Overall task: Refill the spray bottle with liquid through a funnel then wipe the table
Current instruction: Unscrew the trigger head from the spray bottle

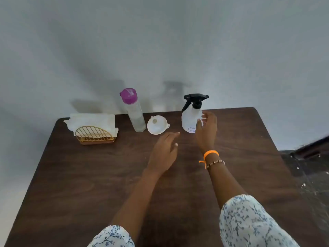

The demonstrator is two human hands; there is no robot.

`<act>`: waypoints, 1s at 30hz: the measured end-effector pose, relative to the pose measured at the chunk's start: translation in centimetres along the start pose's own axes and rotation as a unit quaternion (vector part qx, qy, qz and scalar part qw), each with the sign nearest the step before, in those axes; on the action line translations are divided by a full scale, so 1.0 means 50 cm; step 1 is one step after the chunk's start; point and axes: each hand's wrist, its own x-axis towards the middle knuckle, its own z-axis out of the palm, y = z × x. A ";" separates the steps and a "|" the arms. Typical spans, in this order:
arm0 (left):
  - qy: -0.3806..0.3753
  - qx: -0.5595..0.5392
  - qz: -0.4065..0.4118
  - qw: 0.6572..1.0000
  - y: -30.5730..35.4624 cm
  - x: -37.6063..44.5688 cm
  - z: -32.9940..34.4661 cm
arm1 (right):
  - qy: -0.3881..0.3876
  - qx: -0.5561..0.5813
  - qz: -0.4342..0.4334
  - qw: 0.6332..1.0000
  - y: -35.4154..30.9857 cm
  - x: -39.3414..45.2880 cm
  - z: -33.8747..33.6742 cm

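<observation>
A white spray bottle with a black trigger head stands upright at the far right of the dark wooden table. My right hand is spread open right beside it, fingers close to its side, not gripping. My left hand hovers flat and open over the table, just in front of a white funnel that lies mouth up. A tall clear bottle with a purple cap stands left of the funnel. White paper napkins sit in a gold wire holder at the far left.
A pale wall rises directly behind the table's far edge. To the right of the table lies a dark speckled floor. The near half of the tabletop holds only my forearms in floral sleeves.
</observation>
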 end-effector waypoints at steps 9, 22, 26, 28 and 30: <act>0.029 -0.017 -0.043 0.999 -0.028 0.010 0.012 | -0.069 -0.022 0.011 0.997 0.018 0.082 0.039; 0.063 -0.038 -0.037 0.997 -0.027 -0.077 -0.009 | -0.103 0.052 0.030 0.993 -0.039 -0.114 0.020; 0.076 -0.058 -0.053 0.994 -0.033 -0.150 -0.027 | -0.137 0.083 0.020 0.987 -0.066 -0.230 -0.006; 0.067 -0.068 -0.077 0.992 -0.035 -0.194 -0.031 | -0.160 0.086 0.015 0.983 -0.071 -0.284 -0.019; 0.057 -0.074 -0.097 0.991 -0.048 -0.237 -0.027 | -0.184 0.088 0.015 0.979 -0.069 -0.332 -0.029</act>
